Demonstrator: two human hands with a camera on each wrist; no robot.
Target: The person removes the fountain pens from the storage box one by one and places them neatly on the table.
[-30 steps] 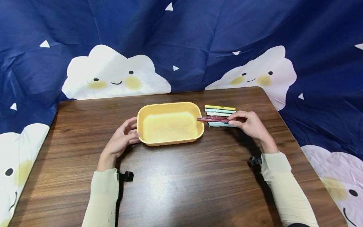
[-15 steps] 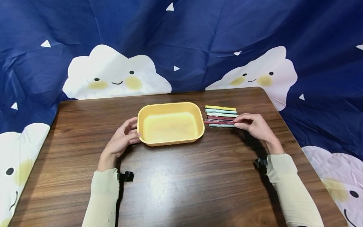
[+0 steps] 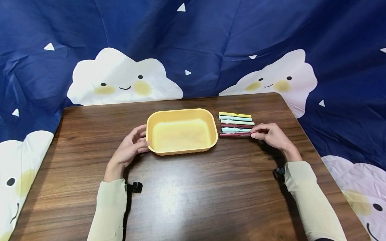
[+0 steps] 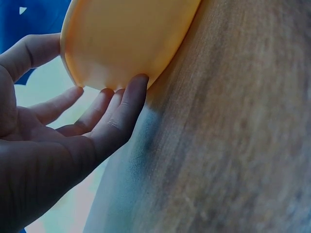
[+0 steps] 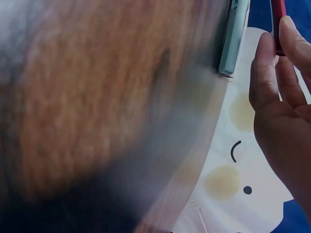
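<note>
My right hand (image 3: 269, 134) pinches the right end of a dark red pen (image 3: 232, 134) between thumb and fingers. That pen lies at the front of a row of several pens, nearest a light blue pen (image 3: 233, 130). Behind come another dark red pen (image 3: 235, 126), a pale green one (image 3: 238, 122), a light blue one and a yellow pen (image 3: 238, 115). In the right wrist view the gripped pen (image 5: 278, 29) is partly cut off. My left hand (image 3: 128, 147) holds the left end of a yellow tray (image 3: 182, 152), thumb at the rim, fingers against its outer wall (image 4: 121, 43).
The tray stands just left of the pens on a brown wooden table (image 3: 193, 187), with nothing inside it. A blue curtain (image 3: 199, 50) with cloud prints hangs behind the table's far edge. A dark wrist strap (image 3: 134, 187) is on each arm.
My right hand has moved the dark red pen right, away from the tray rim, then toward me and down to the front of the row. The left hand and tray stay put.
</note>
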